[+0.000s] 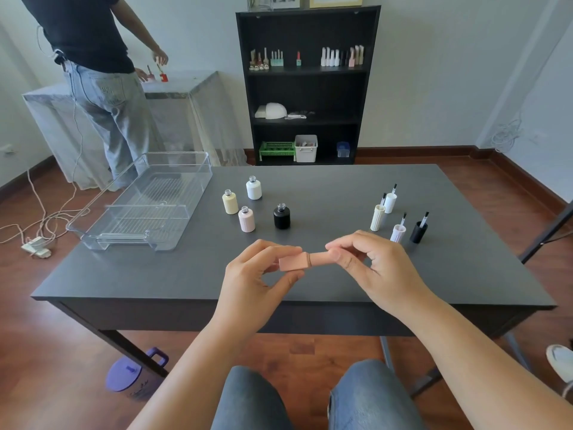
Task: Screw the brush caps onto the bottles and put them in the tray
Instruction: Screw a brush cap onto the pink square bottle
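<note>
Head view, left to right: clear tray [145,203] empty on the dark table [341,193]; 4 uncapped bottles [254,203] mid-table; left hand [257,274] pinching peach bottle [293,261], held sideways above the table; right hand [372,268] gripping its cap [321,257], seam looks nearly closed; 4 brush caps [397,217] upright, brushes up, at right.

Peach bottle [291,262] — capped, horizontal, above table
</note>
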Tool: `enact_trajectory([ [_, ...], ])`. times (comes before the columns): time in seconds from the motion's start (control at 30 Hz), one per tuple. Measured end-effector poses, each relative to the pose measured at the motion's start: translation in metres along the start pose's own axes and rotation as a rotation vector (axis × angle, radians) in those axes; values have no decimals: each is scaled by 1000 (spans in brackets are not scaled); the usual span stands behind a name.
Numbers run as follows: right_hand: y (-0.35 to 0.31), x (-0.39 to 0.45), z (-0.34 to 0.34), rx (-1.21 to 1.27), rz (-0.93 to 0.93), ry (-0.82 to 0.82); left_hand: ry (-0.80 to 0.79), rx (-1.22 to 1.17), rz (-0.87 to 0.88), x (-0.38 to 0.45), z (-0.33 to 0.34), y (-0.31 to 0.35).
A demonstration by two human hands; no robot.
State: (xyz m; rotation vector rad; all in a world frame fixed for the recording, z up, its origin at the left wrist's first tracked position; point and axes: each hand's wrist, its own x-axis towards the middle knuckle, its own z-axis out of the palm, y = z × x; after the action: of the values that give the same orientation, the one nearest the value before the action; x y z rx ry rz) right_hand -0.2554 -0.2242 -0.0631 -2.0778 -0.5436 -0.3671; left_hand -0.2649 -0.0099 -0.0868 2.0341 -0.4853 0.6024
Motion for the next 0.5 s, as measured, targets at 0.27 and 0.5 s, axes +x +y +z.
enact_trajectory([
  [0.27,2,1,1,-66,-177,-20,3,10,0,1,0,-2],
  [0.5,3,2,6,44,-11,-21,6,8,-5,1,-2,-4],
])
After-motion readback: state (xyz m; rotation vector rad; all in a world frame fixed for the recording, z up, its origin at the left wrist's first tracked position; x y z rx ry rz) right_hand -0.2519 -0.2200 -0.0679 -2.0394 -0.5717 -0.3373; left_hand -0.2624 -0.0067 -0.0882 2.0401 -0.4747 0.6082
